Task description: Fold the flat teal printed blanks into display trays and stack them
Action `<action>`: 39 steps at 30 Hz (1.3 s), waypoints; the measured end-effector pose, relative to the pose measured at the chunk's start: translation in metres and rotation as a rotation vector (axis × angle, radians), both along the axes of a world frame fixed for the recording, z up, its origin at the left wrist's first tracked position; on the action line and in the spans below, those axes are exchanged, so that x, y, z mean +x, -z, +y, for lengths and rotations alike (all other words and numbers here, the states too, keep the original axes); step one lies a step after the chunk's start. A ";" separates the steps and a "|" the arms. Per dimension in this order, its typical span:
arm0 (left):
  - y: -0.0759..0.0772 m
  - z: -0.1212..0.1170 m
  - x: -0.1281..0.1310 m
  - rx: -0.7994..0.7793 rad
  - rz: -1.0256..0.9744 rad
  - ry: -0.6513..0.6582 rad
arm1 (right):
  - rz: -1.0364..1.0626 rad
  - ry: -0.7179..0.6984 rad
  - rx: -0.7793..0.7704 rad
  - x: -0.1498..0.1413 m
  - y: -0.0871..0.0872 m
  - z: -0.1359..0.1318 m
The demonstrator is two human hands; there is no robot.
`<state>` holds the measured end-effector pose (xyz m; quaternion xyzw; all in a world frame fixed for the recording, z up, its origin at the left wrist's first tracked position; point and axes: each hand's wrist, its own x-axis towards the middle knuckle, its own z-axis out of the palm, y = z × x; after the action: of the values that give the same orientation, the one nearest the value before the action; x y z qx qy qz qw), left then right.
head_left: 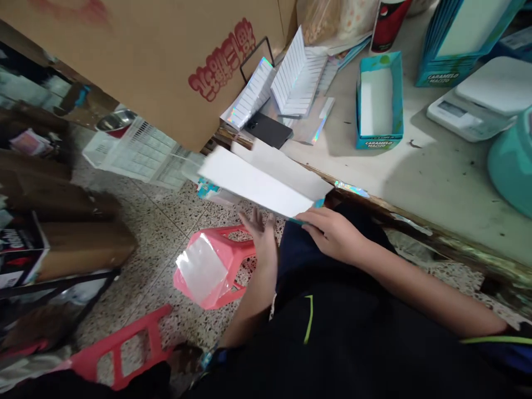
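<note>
My right hand (332, 233) grips the near corner of a flattened white carton with teal edges (261, 180), holding it out over the floor just below the table edge. My left hand (260, 230) is beneath the carton with its fingers spread, holding nothing; I cannot tell whether it touches the carton. Both forearms cross my dark-clothed lap. An assembled teal open box (379, 102) labelled "Caramelo Macizo" stands on the table (436, 177) beyond my right hand.
A large brown cardboard box (158, 61) looms at upper left. Stacks of holographic white flat cartons (286, 83) and a dark phone (268, 130) lie on the table. A white scale (482, 105) and teal bowl (513, 166) sit at right. Pink stools (216, 266) stand on the terrazzo floor.
</note>
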<state>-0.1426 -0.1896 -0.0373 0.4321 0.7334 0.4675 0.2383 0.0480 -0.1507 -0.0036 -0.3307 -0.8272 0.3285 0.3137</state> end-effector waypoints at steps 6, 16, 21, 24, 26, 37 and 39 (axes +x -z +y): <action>0.024 -0.026 -0.059 -0.144 0.580 0.372 | -0.507 -0.280 -0.090 -0.003 0.029 0.013; 0.050 -0.017 -0.065 -0.700 0.491 0.810 | -0.678 -0.305 0.368 -0.036 0.052 0.000; 0.057 0.005 -0.074 -0.890 0.326 0.971 | -0.796 -0.338 0.308 -0.047 0.067 -0.008; 0.055 0.007 -0.071 -0.746 0.447 0.973 | -0.875 -0.296 0.170 -0.050 0.074 -0.006; 0.054 0.000 -0.066 -0.553 0.624 0.937 | -0.905 -0.255 0.106 -0.049 0.075 -0.006; 0.077 -0.041 -0.037 -0.307 0.729 0.827 | -0.963 -0.211 -0.113 -0.037 0.061 -0.015; 0.071 -0.038 -0.033 -0.341 0.713 0.812 | -0.975 -0.202 -0.147 -0.033 0.059 -0.019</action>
<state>-0.1758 -0.2278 -0.1086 0.7661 0.6086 0.0384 0.2031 0.0146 -0.1695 -0.0627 -0.3851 -0.8802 0.2218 -0.1665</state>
